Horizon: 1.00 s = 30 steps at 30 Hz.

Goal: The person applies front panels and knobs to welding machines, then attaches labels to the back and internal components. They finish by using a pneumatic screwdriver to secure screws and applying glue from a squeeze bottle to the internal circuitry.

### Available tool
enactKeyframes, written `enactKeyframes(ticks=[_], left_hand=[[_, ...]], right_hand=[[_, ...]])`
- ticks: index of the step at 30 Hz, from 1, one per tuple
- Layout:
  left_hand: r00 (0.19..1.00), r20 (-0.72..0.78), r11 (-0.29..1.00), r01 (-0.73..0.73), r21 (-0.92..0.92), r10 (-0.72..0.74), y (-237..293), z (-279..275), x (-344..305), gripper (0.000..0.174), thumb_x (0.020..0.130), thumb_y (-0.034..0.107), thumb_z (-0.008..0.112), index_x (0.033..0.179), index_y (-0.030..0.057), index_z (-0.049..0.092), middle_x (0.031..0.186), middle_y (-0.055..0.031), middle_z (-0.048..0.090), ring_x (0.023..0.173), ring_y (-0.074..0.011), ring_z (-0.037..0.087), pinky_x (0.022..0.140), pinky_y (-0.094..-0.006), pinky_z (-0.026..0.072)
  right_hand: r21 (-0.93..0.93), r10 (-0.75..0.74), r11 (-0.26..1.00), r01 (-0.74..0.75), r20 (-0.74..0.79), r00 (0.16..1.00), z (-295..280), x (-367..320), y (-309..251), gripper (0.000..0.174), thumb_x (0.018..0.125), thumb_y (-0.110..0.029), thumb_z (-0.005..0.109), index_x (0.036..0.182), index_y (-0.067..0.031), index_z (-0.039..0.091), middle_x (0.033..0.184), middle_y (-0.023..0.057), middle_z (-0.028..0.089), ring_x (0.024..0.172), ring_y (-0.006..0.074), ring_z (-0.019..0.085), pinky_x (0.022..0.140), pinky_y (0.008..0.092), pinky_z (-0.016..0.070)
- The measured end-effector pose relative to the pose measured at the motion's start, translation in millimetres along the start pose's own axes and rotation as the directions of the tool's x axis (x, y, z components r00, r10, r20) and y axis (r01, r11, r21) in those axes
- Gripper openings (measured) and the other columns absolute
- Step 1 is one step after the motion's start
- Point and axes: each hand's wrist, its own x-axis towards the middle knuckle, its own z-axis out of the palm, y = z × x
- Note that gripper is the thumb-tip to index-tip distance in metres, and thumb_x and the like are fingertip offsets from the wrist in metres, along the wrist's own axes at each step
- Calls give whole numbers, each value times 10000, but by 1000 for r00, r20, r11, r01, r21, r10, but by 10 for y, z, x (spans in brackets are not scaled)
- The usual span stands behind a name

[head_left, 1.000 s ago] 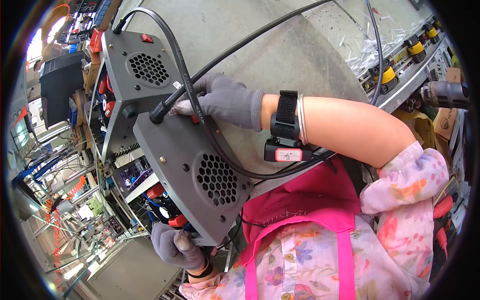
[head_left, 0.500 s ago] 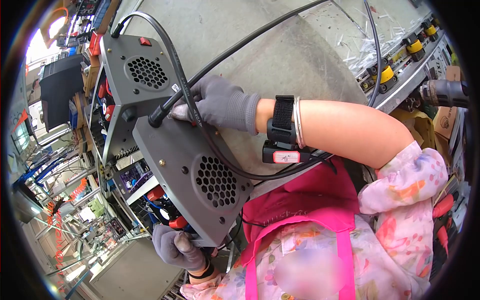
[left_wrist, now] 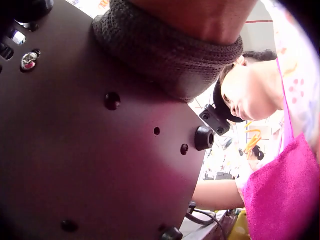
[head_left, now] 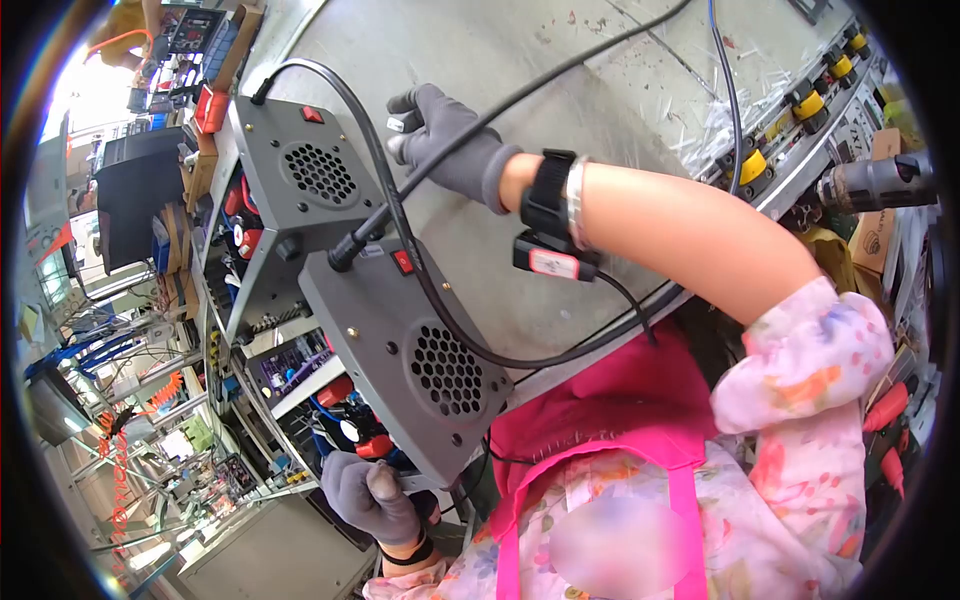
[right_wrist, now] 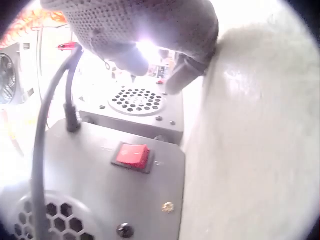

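Observation:
A grey metal machine case [head_left: 388, 340] with a honeycomb vent, a red rocker switch [head_left: 402, 261] and a thick black power cable [head_left: 425, 275] stands tilted at the bench edge. My gloved left hand [head_left: 368, 498] grips its lower end; in the left wrist view, the glove cuff [left_wrist: 165, 55] lies against the dark panel with rubber feet. My gloved right hand [head_left: 445, 140] is off the case, over the bench, with fingers loosely bent and apart. A small white tag [head_left: 397, 125] shows at its fingers. Beside the switch sits a pale label [head_left: 372, 250].
Behind stands a second, similar grey case [head_left: 310, 165] with its own cable. The metal bench [head_left: 560, 130] carries white scraps and a row of yellow-and-black rollers [head_left: 806, 103] along the right. A dark cylindrical tool [head_left: 875, 184] juts in at right.
My right hand has lifted from the switch end of the near case and moved up and away, uncovering the red switch and label. The left hand keeps its hold.

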Motion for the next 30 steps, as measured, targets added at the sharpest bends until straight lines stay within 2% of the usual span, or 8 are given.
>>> enactKeyframes(ticks=[2, 6, 7, 9, 10, 17, 25, 30], left_hand=[[1000, -7, 1000, -16, 3, 16, -9, -2, 5, 415, 884, 338, 575, 613, 55, 437, 581, -62, 379, 543, -220, 387, 546, -347, 300], [998, 46, 996, -45, 77, 42, -71, -54, -30, 356, 843, 315, 603, 612, 86, 459, 601, -66, 414, 558, -248, 432, 561, -359, 326], [996, 29, 994, -81, 70, 79, -22, -41, 17, 337, 857, 246, 591, 609, 60, 457, 581, -80, 401, 532, -260, 418, 526, -377, 302], [980, 195, 998, -50, 32, 42, 58, -169, 75, 242, 862, 226, 616, 736, 23, 572, 720, -142, 540, 651, -306, 516, 621, -408, 414], [990, 125, 997, -66, 33, 61, 145, -106, 177, 283, 824, 199, 608, 611, 62, 483, 614, -99, 461, 576, -268, 454, 572, -377, 360], [984, 171, 990, -76, 116, 55, 104, -146, 116, 360, 892, 308, 574, 640, 63, 494, 672, -100, 498, 652, -293, 491, 644, -392, 424], [986, 156, 991, -77, 105, 60, 113, -114, 142, 363, 902, 297, 557, 633, 68, 477, 644, -91, 472, 621, -280, 475, 607, -389, 411], [985, 166, 994, -62, 88, 46, 132, -114, 161, 319, 879, 252, 568, 632, 73, 473, 625, -83, 459, 602, -271, 465, 594, -376, 399]], right_hand=[[278, 79, 957, -82, 20, 997, 41, 271, -55, 466, 850, -134, 681, 1221, 39, 457, 1062, 157, 587, 807, 189, 655, 651, 278, 572], [541, 43, 831, -126, 164, 986, 234, 894, 46, 459, 846, -150, 702, 1208, 30, 482, 929, 121, 641, 771, 195, 669, 650, 283, 578], [574, -10, 808, -130, 235, 972, 273, 987, 53, 466, 843, -162, 710, 1212, 17, 488, 931, 127, 650, 775, 186, 671, 649, 286, 578], [602, -60, 784, -151, 316, 947, 322, 1113, 77, 466, 843, -179, 713, 1213, 1, 494, 935, 127, 653, 778, 183, 672, 666, 282, 577], [610, -74, 778, -153, 330, 941, 349, 1186, 71, 463, 843, -183, 714, 1214, -5, 499, 932, 120, 652, 778, 179, 670, 667, 275, 571], [596, -148, 795, -112, 371, 917, 519, 1506, 75, 467, 832, -225, 733, 1208, -37, 528, 889, 57, 638, 734, 121, 620, 641, 228, 517], [492, -113, 867, -72, 336, 935, 579, 1539, 36, 410, 826, -241, 746, 1154, -64, 574, 835, 17, 615, 700, 88, 586, 616, 221, 493], [534, -135, 840, -91, 369, 920, 576, 1559, 46, 494, 810, -233, 760, 1212, -37, 550, 849, 34, 627, 689, 84, 579, 608, 227, 498]])
